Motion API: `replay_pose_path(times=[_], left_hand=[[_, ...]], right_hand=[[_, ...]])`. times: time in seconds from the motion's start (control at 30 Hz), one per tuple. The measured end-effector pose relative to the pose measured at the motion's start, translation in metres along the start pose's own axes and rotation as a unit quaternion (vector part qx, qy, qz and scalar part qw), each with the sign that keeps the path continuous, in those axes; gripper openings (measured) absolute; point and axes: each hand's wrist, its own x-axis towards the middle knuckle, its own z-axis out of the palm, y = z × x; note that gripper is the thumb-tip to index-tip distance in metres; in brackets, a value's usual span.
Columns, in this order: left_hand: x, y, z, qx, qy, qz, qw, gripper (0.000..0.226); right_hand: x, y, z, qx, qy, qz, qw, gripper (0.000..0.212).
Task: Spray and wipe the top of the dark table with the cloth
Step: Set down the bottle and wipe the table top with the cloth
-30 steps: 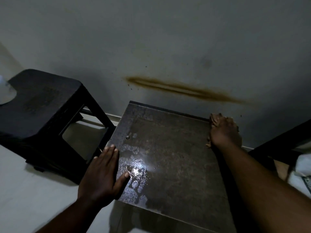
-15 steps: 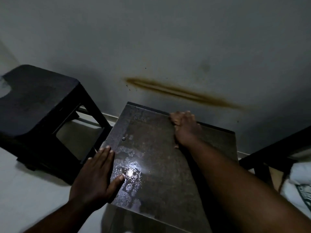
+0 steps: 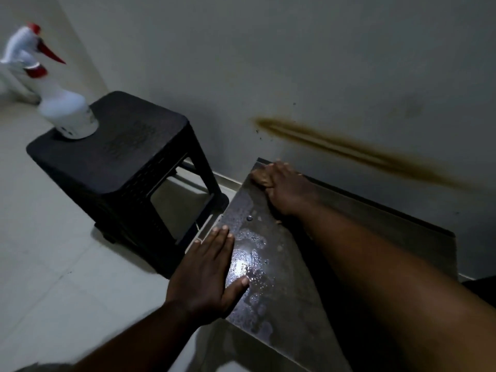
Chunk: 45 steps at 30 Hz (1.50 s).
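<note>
The dark table point(image 3: 281, 299) fills the lower middle, its top wet with droplets and a bright glare near the left edge. My left hand point(image 3: 206, 277) lies flat and open on the table's left edge, holding nothing. At the table's far left corner my right hand point(image 3: 281, 189) presses down with curled fingers. The cloth point(image 3: 279, 222) is almost wholly hidden under that hand; only a small tan scrap shows by the wrist. The white spray bottle point(image 3: 67, 114) with a red trigger stands on a stool to the left, away from both hands.
A black plastic stool point(image 3: 120, 162) stands just left of the table on the pale tiled floor point(image 3: 53, 277). The grey wall point(image 3: 295, 63) behind the table bears a long brown streak point(image 3: 362, 154). A dark piece of furniture shows at the right edge.
My right hand has swept along the table's back edge from the far right corner to the far left corner. The view has turned left, so the spray bottle shows. My left hand stayed put.
</note>
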Motion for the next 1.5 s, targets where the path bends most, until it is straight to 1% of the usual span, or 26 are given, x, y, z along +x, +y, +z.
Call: replay_pose_path(times=[0.1, 0.17, 0.23, 0.3, 0.37, 0.4, 0.47, 0.57, 0.63, 0.7, 0.8, 0.87, 0.9, 0.93, 0.97, 1.03, 1.07, 1.1, 1.17, 1.23, 1.3, 1.33, 1.37, 1.4, 1.43, 1.5], left_hand=[[-0.002, 0.002, 0.0, 0.0, 0.002, -0.004, 1.0, 0.087], [-0.002, 0.002, 0.0, 0.006, 0.001, 0.001, 1.0, 0.086], [-0.002, 0.002, 0.0, 0.008, 0.001, 0.001, 1.0, 0.085], [-0.001, 0.004, -0.001, 0.011, -0.006, -0.002, 1.0, 0.086], [-0.001, 0.004, 0.0, 0.014, -0.004, -0.003, 1.0, 0.087], [-0.001, 0.003, 0.0, 0.014, 0.0, -0.003, 1.0, 0.087], [-0.001, 0.003, 0.0, 0.013, -0.002, 0.0, 1.0, 0.087], [-0.001, 0.004, -0.001, 0.009, 0.002, -0.006, 1.0, 0.086], [-0.001, 0.003, 0.0, 0.011, -0.001, -0.003, 1.0, 0.086], [-0.002, 0.003, 0.0, 0.015, -0.008, -0.003, 1.0, 0.088], [-0.002, 0.005, -0.002, 0.014, -0.012, -0.008, 1.0, 0.09], [-0.001, 0.004, 0.0, 0.014, -0.015, -0.004, 1.0, 0.091], [-0.002, 0.003, 0.001, 0.015, -0.013, -0.005, 1.0, 0.092], [-0.002, 0.004, 0.001, 0.012, -0.012, -0.006, 1.0, 0.092], [-0.002, 0.004, 0.0, 0.007, -0.01, -0.008, 1.0, 0.092], [-0.001, 0.006, -0.002, -0.001, -0.005, -0.014, 1.0, 0.093], [0.0, 0.006, -0.002, 0.0, -0.006, -0.014, 1.0, 0.094], [-0.002, 0.007, -0.002, 0.002, -0.008, -0.012, 1.0, 0.094], [-0.001, 0.007, -0.002, 0.006, -0.004, -0.011, 1.0, 0.094], [0.0, 0.007, -0.002, 0.01, -0.003, -0.013, 1.0, 0.093], [-0.001, 0.008, -0.002, 0.015, -0.001, -0.013, 1.0, 0.093], [-0.001, 0.008, -0.002, 0.016, -0.001, -0.012, 1.0, 0.093], [-0.002, 0.008, -0.001, 0.014, 0.0, -0.012, 1.0, 0.094], [-0.002, 0.007, -0.001, 0.01, 0.002, -0.012, 1.0, 0.093], [-0.001, 0.007, -0.001, 0.006, 0.001, -0.01, 1.0, 0.093], [-0.001, 0.007, -0.001, 0.004, 0.005, -0.013, 1.0, 0.093]], right_hand=[[0.011, 0.022, -0.008, 0.019, 0.035, 0.134, 0.99, 0.064], [0.02, 0.004, -0.004, 0.015, 0.05, 0.141, 0.989, 0.063], [0.023, -0.031, 0.005, 0.009, 0.055, 0.078, 0.995, 0.063], [0.017, -0.065, 0.018, -0.012, 0.032, -0.022, 0.999, 0.063], [0.01, -0.076, 0.027, -0.015, -0.009, -0.098, 0.995, 0.064], [0.011, -0.071, 0.024, -0.006, -0.021, -0.107, 0.994, 0.065], [0.016, -0.043, 0.013, 0.01, -0.01, -0.058, 0.998, 0.066], [0.023, 0.013, -0.005, 0.026, 0.029, 0.101, 0.994, 0.062], [0.024, 0.023, -0.008, 0.022, 0.036, 0.144, 0.989, 0.062], [0.016, 0.003, -0.004, 0.018, 0.051, 0.108, 0.993, 0.063], [-0.013, -0.029, 0.016, 0.002, 0.038, -0.034, 0.999, 0.067], [-0.036, -0.015, 0.022, -0.002, 0.006, -0.093, 0.996, 0.069], [-0.043, 0.003, 0.02, -0.002, 0.001, -0.094, 0.996, 0.069], [-0.05, 0.026, 0.015, 0.004, 0.005, -0.068, 0.998, 0.068], [-0.055, 0.051, 0.008, 0.014, 0.011, -0.02, 1.0, 0.066], [-0.065, 0.095, -0.006, 0.025, 0.027, 0.111, 0.993, 0.064], [-0.07, 0.104, -0.01, 0.02, 0.034, 0.159, 0.987, 0.063], [-0.076, 0.1, -0.009, 0.015, 0.04, 0.18, 0.983, 0.062], [-0.09, 0.061, 0.002, 0.03, 0.069, 0.142, 0.987, 0.055], [-0.111, 0.006, 0.023, 0.036, 0.089, 0.034, 0.995, 0.054], [-0.139, -0.026, 0.046, 0.013, 0.046, -0.08, 0.996, 0.063], [-0.147, -0.025, 0.049, 0.009, 0.026, -0.11, 0.994, 0.065], [-0.151, -0.013, 0.046, 0.018, 0.014, -0.117, 0.993, 0.065], [-0.149, 0.007, 0.04, 0.03, 0.014, -0.102, 0.994, 0.062], [-0.147, 0.032, 0.033, 0.044, 0.022, -0.063, 0.997, 0.059], [-0.141, 0.09, 0.014, 0.055, 0.029, 0.072, 0.996, 0.057]])
